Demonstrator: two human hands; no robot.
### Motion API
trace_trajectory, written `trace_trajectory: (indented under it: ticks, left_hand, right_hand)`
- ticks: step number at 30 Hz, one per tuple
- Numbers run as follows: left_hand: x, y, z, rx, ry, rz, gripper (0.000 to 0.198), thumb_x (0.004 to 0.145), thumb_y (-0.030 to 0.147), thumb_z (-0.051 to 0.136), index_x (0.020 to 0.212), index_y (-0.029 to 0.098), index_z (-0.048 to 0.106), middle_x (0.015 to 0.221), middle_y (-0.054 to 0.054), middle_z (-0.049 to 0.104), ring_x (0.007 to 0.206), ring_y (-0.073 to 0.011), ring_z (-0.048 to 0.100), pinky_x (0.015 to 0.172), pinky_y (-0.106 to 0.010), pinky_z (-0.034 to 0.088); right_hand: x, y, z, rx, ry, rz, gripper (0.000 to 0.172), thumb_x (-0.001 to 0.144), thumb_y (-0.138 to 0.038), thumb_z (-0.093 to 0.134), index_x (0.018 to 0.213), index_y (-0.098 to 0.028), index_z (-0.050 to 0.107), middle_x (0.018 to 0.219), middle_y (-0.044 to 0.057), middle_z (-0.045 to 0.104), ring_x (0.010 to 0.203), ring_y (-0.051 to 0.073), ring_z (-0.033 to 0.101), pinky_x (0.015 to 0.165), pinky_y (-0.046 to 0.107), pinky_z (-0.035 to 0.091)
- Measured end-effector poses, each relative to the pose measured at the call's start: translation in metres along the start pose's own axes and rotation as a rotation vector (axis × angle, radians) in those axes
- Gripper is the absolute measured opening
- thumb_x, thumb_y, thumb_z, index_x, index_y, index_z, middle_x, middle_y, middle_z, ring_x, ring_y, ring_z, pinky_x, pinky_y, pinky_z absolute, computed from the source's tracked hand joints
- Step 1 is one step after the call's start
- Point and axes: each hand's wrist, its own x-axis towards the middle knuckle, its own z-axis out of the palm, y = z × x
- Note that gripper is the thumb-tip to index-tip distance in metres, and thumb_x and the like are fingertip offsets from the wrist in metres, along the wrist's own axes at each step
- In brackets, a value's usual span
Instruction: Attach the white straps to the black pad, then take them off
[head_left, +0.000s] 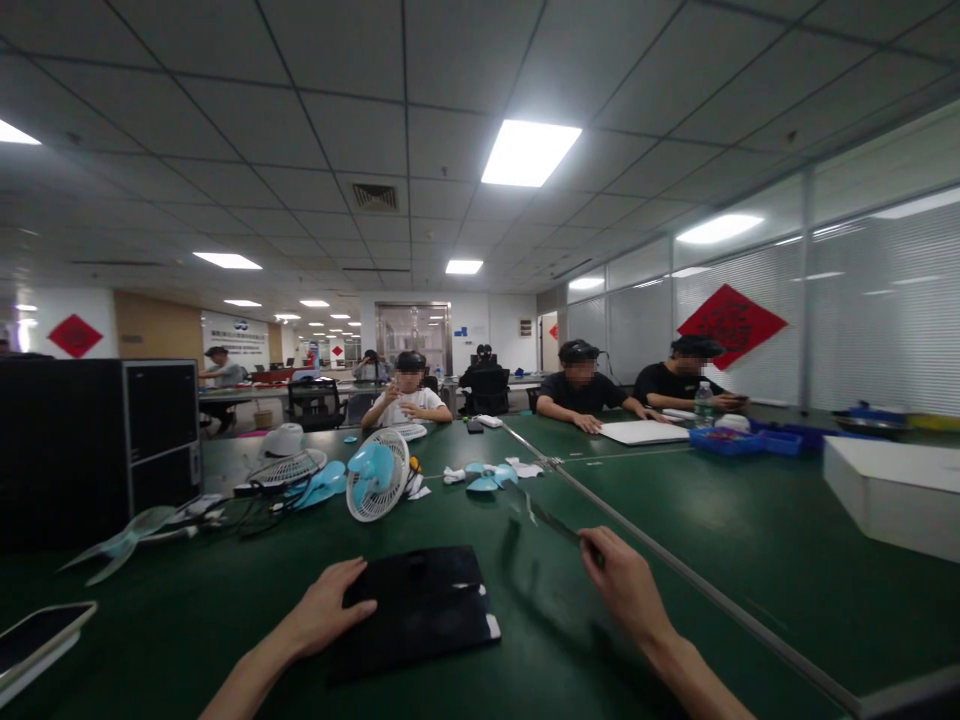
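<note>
A flat black panel (pixel 420 610) with a fold line and white patches on its right edge lies on the green table. My left hand (pixel 330 605) rests at its left edge, fingers stretched and thumb apart, touching it. To the right, my right hand (pixel 619 580) is closed around one end of a thin dark strip (pixel 555 522). This strip slants up and away to the left above the table, and its far end is shiny and blurred. What kind of tool it is cannot be made out.
Beyond the panel stand a fan head with blue blades (pixel 377 475), a loose blue fan blade (pixel 491 477) and cables. A black computer case (pixel 161 430) is at left, a phone (pixel 45 640) in front. Blue trays (pixel 724 440) and a white box (pixel 892 490) are right; several people sit beyond.
</note>
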Motion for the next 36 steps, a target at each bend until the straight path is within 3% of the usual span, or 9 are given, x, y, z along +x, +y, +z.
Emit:
trace_trajectory:
  ticks: [4,7,9,12,15,17,22,29,36]
  left_hand:
    - [0.006,0.000,-0.007,-0.021,0.205,0.076,0.076,0.076,0.065,0.045,0.132,0.013,0.049,0.143,-0.012,0.043,0.134,-0.0286,0.035,0.113,-0.043,0.025]
    - [0.004,0.010,-0.026,-0.114,0.492,0.149,0.058,0.084,0.058,0.037,0.118,0.016,0.059,0.127,-0.009,0.058,0.123,-0.0255,0.047,0.109,-0.040,0.032]
    - [-0.004,0.022,-0.039,-0.226,0.559,0.137,0.054,0.083,0.059,0.038,0.104,0.017,0.065,0.109,-0.008,0.066,0.105,-0.0243,0.058,0.093,-0.035,0.044]
    - [-0.019,0.044,-0.048,-0.428,0.358,0.101,0.060,0.080,0.067,0.040,0.090,0.014,0.067,0.082,-0.006,0.068,0.067,-0.0164,0.059,0.056,-0.025,0.045]
    - [-0.030,0.057,-0.043,-0.609,0.105,0.128,0.064,0.080,0.070,0.039,0.084,0.012,0.066,0.069,-0.003,0.064,0.051,-0.0095,0.049,0.043,-0.020,0.034]
    - [-0.033,0.059,-0.037,-0.628,0.022,0.138,0.060,0.079,0.069,0.044,0.076,0.012,0.064,0.059,0.001,0.058,0.043,-0.0063,0.043,0.039,-0.019,0.028]
    - [-0.036,0.058,-0.033,-0.615,-0.051,0.071,0.047,0.071,0.060,0.063,0.075,0.013,0.061,0.052,0.005,0.054,0.039,-0.0057,0.043,0.037,-0.017,0.028]
    - [-0.042,0.061,-0.032,-0.727,-0.197,-0.052,0.042,0.066,0.053,0.069,0.071,0.013,0.059,0.050,0.005,0.052,0.041,-0.0057,0.044,0.040,-0.018,0.032]
    - [-0.035,0.045,-0.016,-0.580,-0.277,-0.117,0.043,0.063,0.055,0.070,0.063,0.014,0.057,0.044,0.005,0.051,0.039,-0.0067,0.045,0.040,-0.019,0.030]
  right_hand:
    - [0.008,-0.018,-0.007,0.365,0.022,0.057,0.031,0.085,-0.041,0.047,0.093,-0.018,0.064,0.086,0.008,0.064,0.078,0.022,0.058,0.071,0.031,0.044]
    - [0.016,-0.041,-0.005,0.647,-0.136,0.099,0.031,0.079,-0.045,0.055,0.085,-0.017,0.065,0.080,0.005,0.064,0.077,0.020,0.057,0.069,0.029,0.043]
    - [0.022,-0.057,0.000,0.818,-0.264,0.144,0.028,0.075,-0.043,0.060,0.080,-0.016,0.065,0.079,0.004,0.064,0.075,0.018,0.056,0.068,0.028,0.042]
    - [0.029,-0.076,0.015,0.985,-0.483,0.241,0.024,0.068,-0.037,0.066,0.077,-0.015,0.066,0.073,0.002,0.062,0.067,0.014,0.053,0.062,0.025,0.039]
    - [0.034,-0.084,0.035,1.044,-0.695,0.289,0.019,0.065,-0.030,0.067,0.075,-0.014,0.066,0.067,0.000,0.060,0.061,0.011,0.050,0.057,0.023,0.036]
    - [0.035,-0.084,0.048,1.057,-0.757,0.297,0.017,0.065,-0.028,0.066,0.075,-0.013,0.067,0.067,0.000,0.060,0.060,0.010,0.050,0.056,0.022,0.035]
    - [0.030,-0.081,0.065,1.072,-0.756,0.373,0.020,0.062,-0.027,0.066,0.076,-0.013,0.067,0.069,0.001,0.063,0.062,0.011,0.054,0.059,0.023,0.039]
    - [0.021,-0.081,0.062,1.086,-0.781,0.401,0.020,0.065,-0.025,0.067,0.080,-0.012,0.067,0.080,0.005,0.067,0.072,0.014,0.060,0.067,0.026,0.045]
    - [0.017,-0.064,0.085,0.948,-0.770,0.389,0.018,0.070,-0.023,0.063,0.083,-0.012,0.068,0.075,0.003,0.066,0.065,0.012,0.058,0.061,0.023,0.042]
